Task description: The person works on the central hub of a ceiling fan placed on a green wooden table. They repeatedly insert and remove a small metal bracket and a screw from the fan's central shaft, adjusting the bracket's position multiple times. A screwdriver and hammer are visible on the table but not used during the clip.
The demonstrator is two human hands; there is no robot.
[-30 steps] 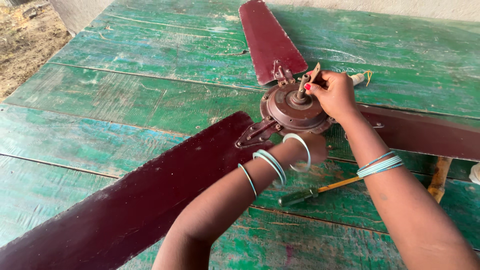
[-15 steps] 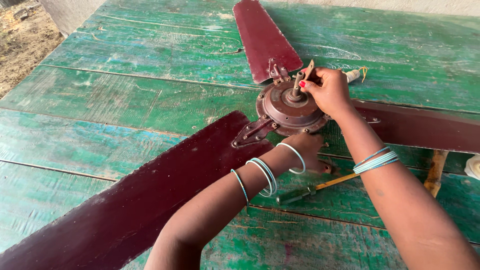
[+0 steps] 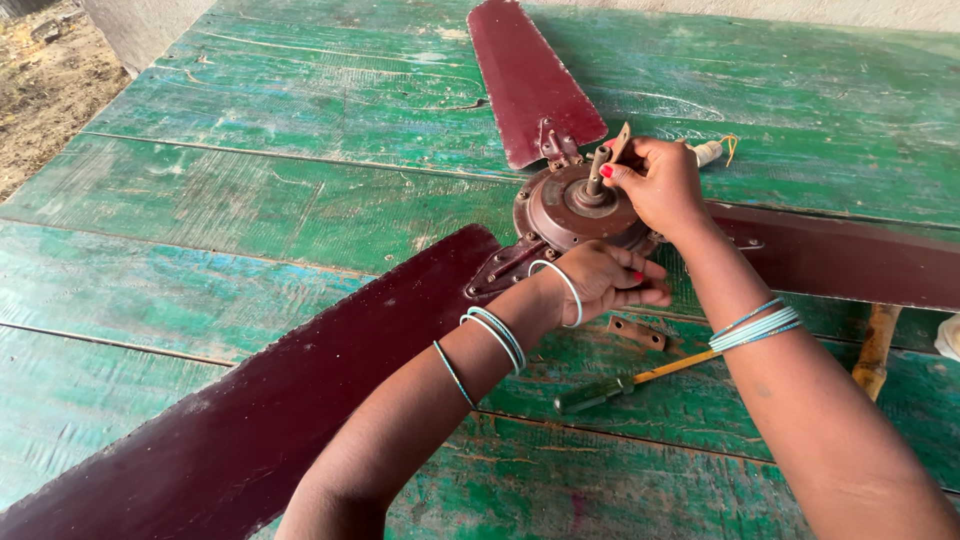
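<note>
Right hand (image 3: 662,185) on fan motor (image 3: 570,210), left hand (image 3: 600,280) beneath, three blades (image 3: 530,80)

No packages, labels, signs or screens anywhere in this view.

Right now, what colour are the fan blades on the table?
Dark maroon; the head view shows it best on the long fan blade lying across the green table.
</note>
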